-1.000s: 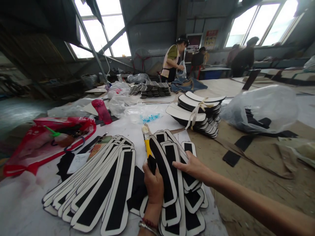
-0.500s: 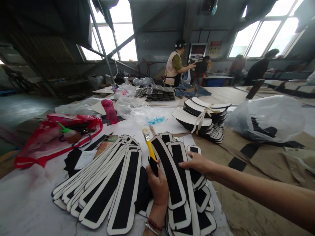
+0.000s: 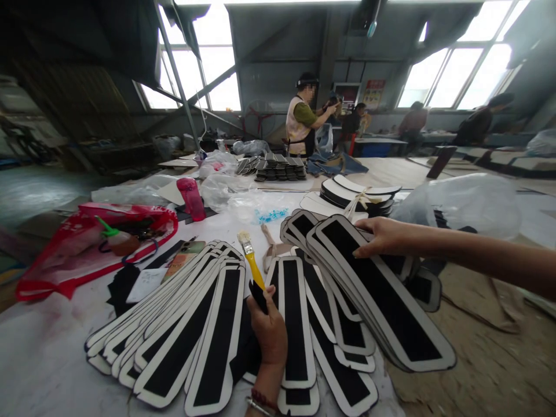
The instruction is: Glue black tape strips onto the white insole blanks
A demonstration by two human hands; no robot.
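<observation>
My left hand [image 3: 267, 327] is closed round a yellow-handled paintbrush [image 3: 255, 271], its pale bristles pointing away from me; a bit of black material shows at the grip. With fingers and thumb, my right hand [image 3: 379, 236] grips a stack of long white strips with black centres [image 3: 384, 289], raised and tilted over the table's right side. Beneath and left of that stack lie more such strips [image 3: 296, 324], overlapping. To the left of the paintbrush, a fanned row of the same strips [image 3: 178, 341] rests on the white table surface.
A red plastic bag [image 3: 93, 246] with a green-capped bottle [image 3: 119, 237] lies left. Farther back are a pink bottle [image 3: 191, 198], a tied bundle of curved pieces [image 3: 354, 194] and a clear plastic bag [image 3: 469, 202]. A co-worker [image 3: 303, 121] stands beyond the table.
My right hand has lifted a stack of strips up and to the right, uncovering strips below. My left hand, still holding the paintbrush, has shifted slightly left and down.
</observation>
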